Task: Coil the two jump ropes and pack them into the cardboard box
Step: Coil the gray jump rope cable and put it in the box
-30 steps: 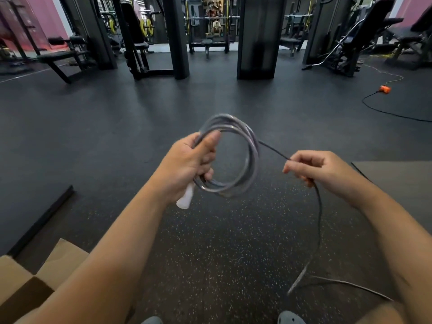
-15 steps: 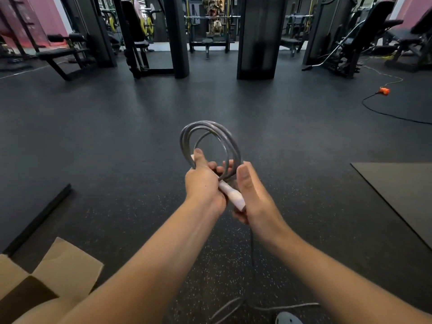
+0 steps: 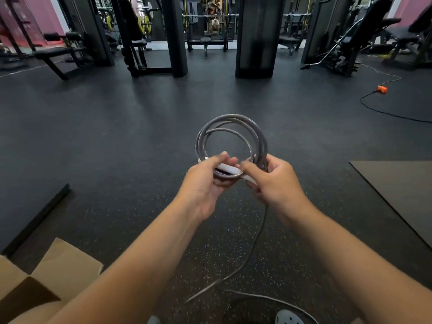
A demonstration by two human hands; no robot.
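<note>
Grey jump rope (image 3: 231, 134) looped, tail dangling

**Gym floor ringed with dark machines**

A dark rubber floor (image 3: 140, 127), speckled with pale flecks near the bottom, fills most of the view. At 12 o'clock stand black uprights (image 3: 254, 36) and a rack with a barbell (image 3: 210, 16). At 10 o'clock sits a black padded bench (image 3: 56, 51) before a pink wall (image 3: 44, 15); yellow weight plates (image 3: 143, 23) hang nearby. At 2 o'clock an orange plug (image 3: 382, 89) and black cable (image 3: 392, 114) lie on the floor. A grey mat (image 3: 402, 195) lies at 3 o'clock.
</note>
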